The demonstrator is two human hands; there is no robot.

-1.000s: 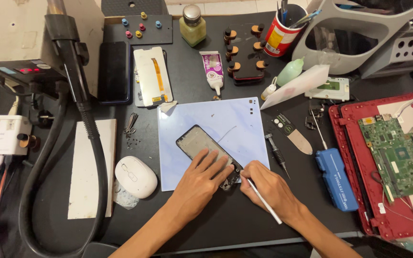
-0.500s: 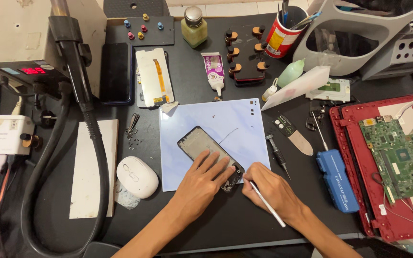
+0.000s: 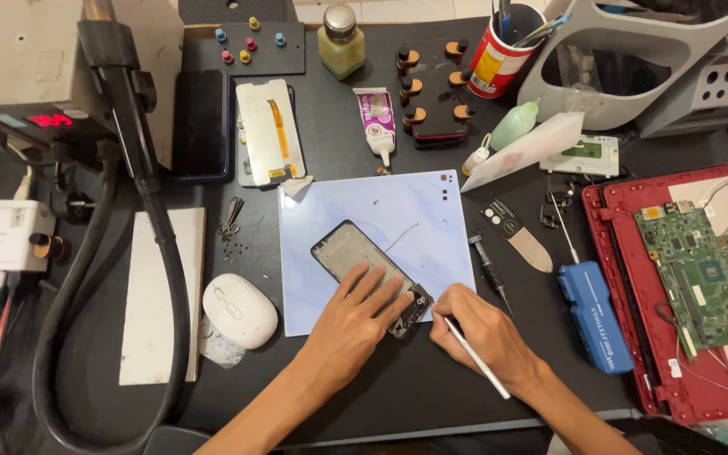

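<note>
The dark worktop (image 3: 364, 396) carries a pale blue mat (image 3: 355, 211), and on the mat lies a phone frame (image 3: 349, 253) with its glass off. Its long axis runs on a slant, from upper left down to lower right, toward the hands. The lower right end sits at the mat's front edge, just where both hands meet.

The left hand (image 3: 355, 316) lies flat and spread on the lower half of the frame, fingers pointing up along its length, pinning it rather than gripping. The right hand (image 3: 482, 329) is curled round a thin white tool (image 3: 475, 365), held like a pen, its tip at the frame's bottom corner. Both hands are at that end; the top end lies bare and farther away.
</note>
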